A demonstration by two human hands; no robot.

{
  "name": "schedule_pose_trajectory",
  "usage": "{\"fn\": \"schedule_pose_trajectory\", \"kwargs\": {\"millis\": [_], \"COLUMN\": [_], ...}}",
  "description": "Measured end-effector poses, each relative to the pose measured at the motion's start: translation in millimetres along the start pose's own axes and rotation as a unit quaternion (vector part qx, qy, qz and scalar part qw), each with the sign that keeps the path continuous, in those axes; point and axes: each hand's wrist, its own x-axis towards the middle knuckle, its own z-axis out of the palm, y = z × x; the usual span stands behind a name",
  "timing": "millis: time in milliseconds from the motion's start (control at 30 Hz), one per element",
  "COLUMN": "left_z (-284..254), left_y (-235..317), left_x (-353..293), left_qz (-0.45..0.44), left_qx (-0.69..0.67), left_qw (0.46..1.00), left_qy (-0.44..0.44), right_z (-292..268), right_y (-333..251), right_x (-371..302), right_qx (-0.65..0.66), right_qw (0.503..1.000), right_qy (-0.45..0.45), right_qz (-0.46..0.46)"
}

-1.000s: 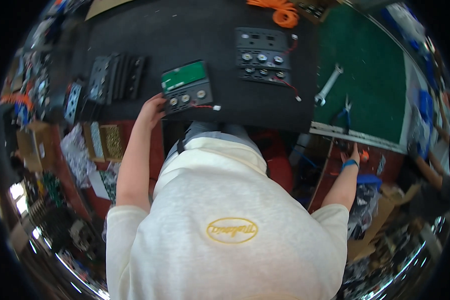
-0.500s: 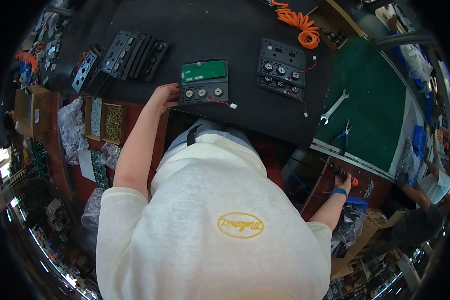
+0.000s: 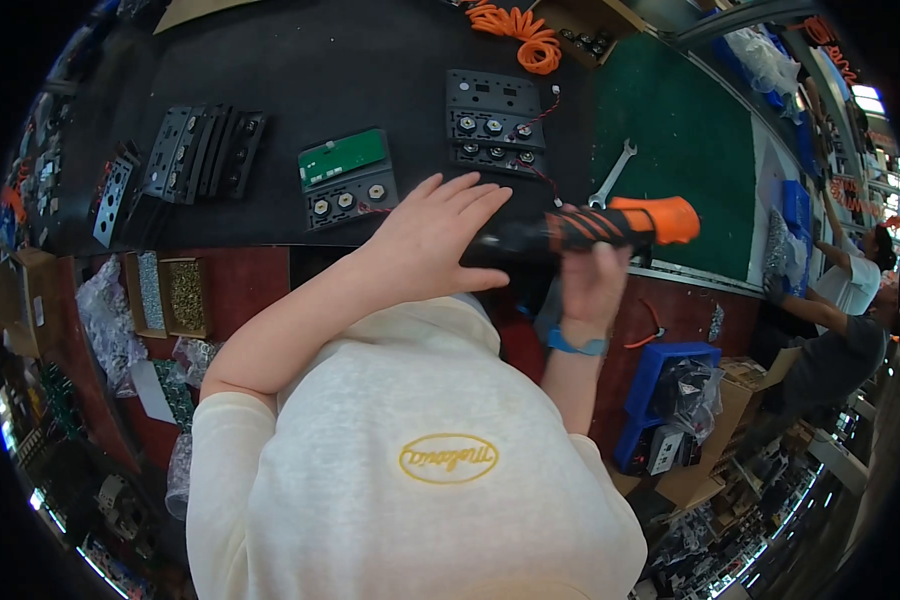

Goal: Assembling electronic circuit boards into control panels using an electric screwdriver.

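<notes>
My right hand (image 3: 592, 288) grips a black and orange cordless drill (image 3: 620, 225), held nearly level above the table's front edge. The drill's front end points left and is smeared by motion. My left hand (image 3: 435, 235) is open, fingers stretched out, close to that front end; I cannot tell whether they touch. Left of this hand lies a dark panel (image 3: 320, 208) with a green circuit board (image 3: 342, 158) on its upper part and round metal-centred parts along its lower part. Its red wire is partly hidden by my left hand.
Similar panels (image 3: 490, 95) with wires lie at the back; several more (image 3: 185, 150) lean together at left. A wrench (image 3: 613, 175) rests on the green mat (image 3: 670, 130). Boxes of screws (image 3: 185, 290) stand left, a blue bin (image 3: 650, 385) right. Another person (image 3: 835, 340) is at far right.
My right hand has lifted the drill from the right-hand surface and brought it left, in front of me. My left hand has left the panel's side and moved right toward the drill.
</notes>
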Motion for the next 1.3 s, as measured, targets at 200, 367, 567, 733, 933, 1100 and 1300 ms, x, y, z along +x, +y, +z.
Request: {"fn": "schedule_pose_trajectory", "kwargs": {"millis": [200, 367, 567, 733, 933, 1100, 1300], "left_z": [-34, -77, -120, -79, -53, -63, -75], "left_y": [-11, -3, -65, -219, -260, -278, -293], "left_x": [-33, -65, -165, -367, -431, -437, -454], "left_qz": [-0.109, -0.091, -0.249, -0.571, -0.597, -0.613, -0.623], "left_qx": [-0.077, -0.086, -0.163, 0.122, 0.196, 0.169, 0.084], "left_qw": [0.991, 0.992, 0.918, 0.767, 0.742, 0.755, 0.747], "left_qy": [-0.017, 0.03, 0.262, 0.266, 0.233, 0.161, 0.216], "right_z": [94, 137, 186, 222, 253, 283, 282], "right_y": [25, 34, 9, -9, -5, 0, 2], "right_x": [-7, -7, 0, 14, -6, -15, -10], "right_qx": [0.023, 0.175, -0.012, -0.078, -0.248, -0.281, -0.348], "right_qw": [0.984, 0.954, 0.955, 0.923, 0.861, 0.768, 0.81], "right_qy": [-0.178, -0.242, -0.214, -0.151, -0.15, -0.189, -0.194], "right_qz": [0.015, 0.033, -0.205, -0.344, -0.418, -0.544, -0.43]}}
